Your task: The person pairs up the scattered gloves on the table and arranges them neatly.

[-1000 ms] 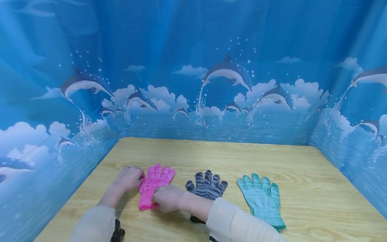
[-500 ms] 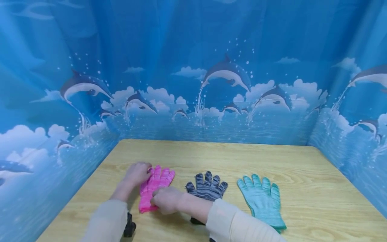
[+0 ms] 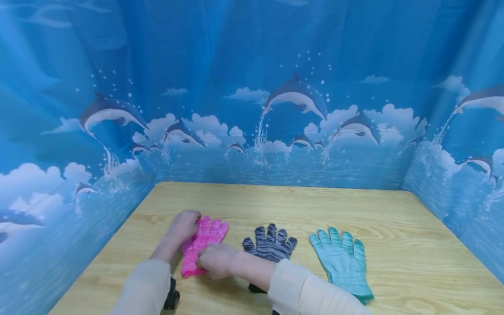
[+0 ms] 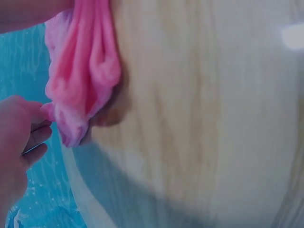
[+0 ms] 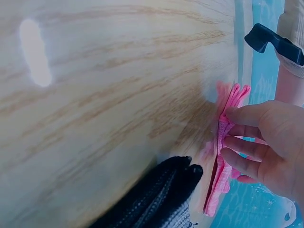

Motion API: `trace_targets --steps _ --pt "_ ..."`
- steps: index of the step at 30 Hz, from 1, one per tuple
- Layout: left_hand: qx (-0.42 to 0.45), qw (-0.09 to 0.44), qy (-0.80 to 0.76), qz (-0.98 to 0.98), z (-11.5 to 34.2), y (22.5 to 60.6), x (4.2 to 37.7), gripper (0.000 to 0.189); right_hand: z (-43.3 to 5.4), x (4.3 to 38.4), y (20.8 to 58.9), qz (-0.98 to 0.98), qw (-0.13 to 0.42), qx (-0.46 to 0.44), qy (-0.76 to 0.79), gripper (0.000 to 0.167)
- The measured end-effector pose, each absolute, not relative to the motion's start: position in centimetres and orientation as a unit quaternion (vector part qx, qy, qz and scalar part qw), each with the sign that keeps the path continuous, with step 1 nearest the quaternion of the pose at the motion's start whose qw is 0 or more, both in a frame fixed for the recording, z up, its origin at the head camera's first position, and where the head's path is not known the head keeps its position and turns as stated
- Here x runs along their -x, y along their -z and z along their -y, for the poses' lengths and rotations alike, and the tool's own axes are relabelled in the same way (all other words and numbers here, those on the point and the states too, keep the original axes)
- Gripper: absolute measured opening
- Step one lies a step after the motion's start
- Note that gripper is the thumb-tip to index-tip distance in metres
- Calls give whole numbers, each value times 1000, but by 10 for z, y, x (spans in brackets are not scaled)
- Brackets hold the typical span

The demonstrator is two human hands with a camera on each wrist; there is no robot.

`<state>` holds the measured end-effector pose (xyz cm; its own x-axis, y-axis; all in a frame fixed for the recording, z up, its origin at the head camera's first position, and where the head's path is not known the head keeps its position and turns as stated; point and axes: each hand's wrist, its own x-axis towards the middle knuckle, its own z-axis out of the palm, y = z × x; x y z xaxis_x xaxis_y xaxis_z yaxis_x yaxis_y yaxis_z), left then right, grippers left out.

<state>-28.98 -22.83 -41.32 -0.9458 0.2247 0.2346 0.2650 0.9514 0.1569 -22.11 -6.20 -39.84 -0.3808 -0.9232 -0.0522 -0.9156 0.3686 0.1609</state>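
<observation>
A pink knitted glove (image 3: 202, 238) lies palm-down at the left of the table, its finger ends pointing away from me. My left hand (image 3: 187, 225) is at its far left side; in the left wrist view, the thumb and index finger pinch a pink finger end of the glove (image 4: 83, 71). My right hand (image 3: 218, 260) lies over the glove's near right part by the cuff. In the right wrist view, the extended thumb and fingers of the right hand (image 5: 280, 137) rest against the pink fabric. The left hand covers part of the glove's thumb side.
A black-and-grey knitted glove (image 3: 271, 245) lies to the right, partly under my right forearm. Further right is a turquoise glove (image 3: 342, 262). The wooden table (image 3: 413, 245) is enclosed by a blue dolphin-print curtain (image 3: 236, 52).
My left hand has moved slightly away and to the right along the pink glove's side, toward its finger ends. The right hand stays nearly where it was, by the cuff.
</observation>
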Motion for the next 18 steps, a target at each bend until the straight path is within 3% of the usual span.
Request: trace_targets --steps 4,12,18 --pt "121 129 97 979 233 412 289 12 62 221 398 828 16 -554 79 8" --pt "124 98 56 986 236 415 291 9 63 221 398 833 7 -547 81 10" --pt "139 105 40 984 236 418 291 7 63 220 397 836 0 -543 80 10"
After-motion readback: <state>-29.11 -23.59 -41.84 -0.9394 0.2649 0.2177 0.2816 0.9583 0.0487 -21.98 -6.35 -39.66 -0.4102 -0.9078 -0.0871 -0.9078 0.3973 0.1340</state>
